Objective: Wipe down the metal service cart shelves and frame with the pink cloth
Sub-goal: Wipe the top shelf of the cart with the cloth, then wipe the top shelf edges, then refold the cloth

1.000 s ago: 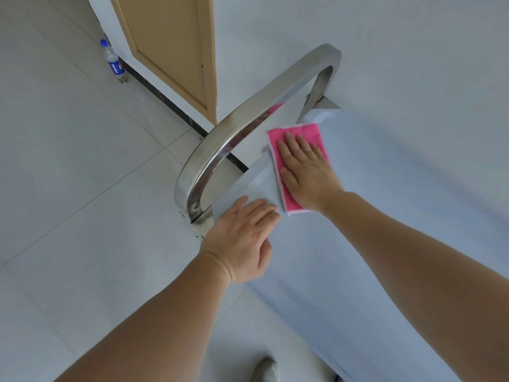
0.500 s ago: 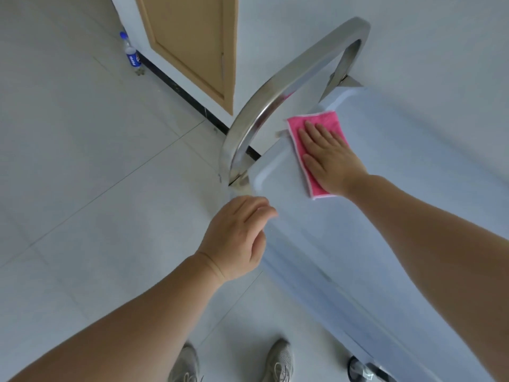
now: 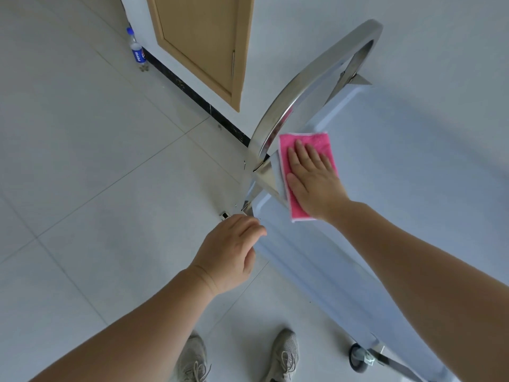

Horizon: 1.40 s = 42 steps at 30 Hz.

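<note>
**Right hand flat on pink cloth at cart's handle corner; left hand loose at the edge**

Nearest: two grey sneakers [image 3: 237,357] on the tiled floor [image 3: 82,188], toes toward the cart. One caster wheel [image 3: 358,357] shows at bottom right, under the cart frame.

Left hand [image 3: 230,249]: fingers loosely curled, nothing in them. It sits at the near corner of the cart's top shelf [image 3: 399,175]; fingertips are at or just beside the shelf edge, can't tell if they touch.

Right hand [image 3: 314,180]: palm down, fingers straight and slightly spread, pressing flat on the pink cloth [image 3: 305,144]. No pinch or curl round it.

The cloth lies flat on the top shelf, at the corner nearest the handle. Its far end sticks out past the fingertips, its near end peeks out beside the wrist. Its left edge runs just beside the polished corner bracket [image 3: 265,179] where the handle joins the shelf.

Handle [image 3: 308,75]: curved stainless bar, arcs from that corner up and over to the far corner of the shelf. A pink reflection of the cloth shows on its inner face.

Farther: a tan wooden door [image 3: 203,42] in a white wall, with a dark skirting strip [image 3: 192,92] along the base. A plastic bottle with a blue label [image 3: 137,51] stands upright on the floor by the skirting, left of the door, well apart from the cart.
</note>
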{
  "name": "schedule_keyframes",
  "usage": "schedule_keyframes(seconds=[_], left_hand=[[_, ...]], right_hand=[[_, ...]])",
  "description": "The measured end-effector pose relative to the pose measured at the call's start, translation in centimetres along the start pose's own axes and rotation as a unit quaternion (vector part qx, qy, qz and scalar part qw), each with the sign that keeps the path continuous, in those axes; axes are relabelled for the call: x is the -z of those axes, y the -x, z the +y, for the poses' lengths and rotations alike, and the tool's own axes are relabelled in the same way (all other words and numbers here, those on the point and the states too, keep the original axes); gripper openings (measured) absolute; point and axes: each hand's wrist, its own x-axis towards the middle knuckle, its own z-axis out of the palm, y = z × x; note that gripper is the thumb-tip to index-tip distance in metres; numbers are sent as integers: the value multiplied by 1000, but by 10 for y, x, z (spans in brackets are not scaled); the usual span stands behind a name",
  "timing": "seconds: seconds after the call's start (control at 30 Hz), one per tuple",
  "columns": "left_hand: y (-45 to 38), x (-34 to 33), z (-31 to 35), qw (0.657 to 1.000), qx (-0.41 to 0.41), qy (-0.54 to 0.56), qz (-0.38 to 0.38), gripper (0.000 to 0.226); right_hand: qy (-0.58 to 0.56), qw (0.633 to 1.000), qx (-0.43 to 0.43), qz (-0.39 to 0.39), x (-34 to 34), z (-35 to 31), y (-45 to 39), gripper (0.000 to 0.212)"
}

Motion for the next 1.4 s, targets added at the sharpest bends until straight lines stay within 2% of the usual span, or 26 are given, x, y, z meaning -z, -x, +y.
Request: schedule_keyframes(seconds=[0.17,0.27,0.3,0.4,0.47,0.57,0.67,0.77,0.83,0.93,1.03,1.13,1.2,1.27,1.4], left_hand=[[6,8,-11,1000,0,-7,10,32],[6,11,-15,1000,-3,-10,15,31],[5,12,-16,1000,-6,-11,17,30],[0,15,-16,1000,-17,-8,24,31],[-6,16,-14,999,-22,-3,32,29],[-13,16,-8,998,-23,5,51,22],[-22,16,-3,998,-21,2,61,20],[-34,17,0,997,-10,7,76,27],[-40,19,1,996,-5,15,90,34],[-40,26,-1,990,28,45,128,41],[-31,37,-7,983,54,68,159,32],[-28,44,-20,977,81,70,183,18],[-34,46,-28,966,121,107,201,19],[-41,44,-32,955,152,137,215,18],[-42,37,-31,934,165,189,256,23]], right_hand=[[-65,997,45,-23,1,-36,17,61],[-234,971,42,-31,14,-23,28,55],[-247,968,29,-25,18,-14,33,57],[-140,989,23,-28,20,1,46,59],[-132,991,13,-23,16,-3,51,59],[-106,994,20,32,11,-14,57,58],[-61,990,44,118,9,-22,62,37],[-77,976,61,193,17,-29,65,10],[-108,969,73,210,25,-33,68,12],[-204,957,85,187,40,-44,71,15],[-252,948,89,173,49,-57,69,15],[-273,941,60,189,54,-73,58,15],[-293,935,45,193,52,-83,50,23],[-320,929,-7,186,47,-91,43,30],[-365,912,-74,172,33,-96,43,34]])
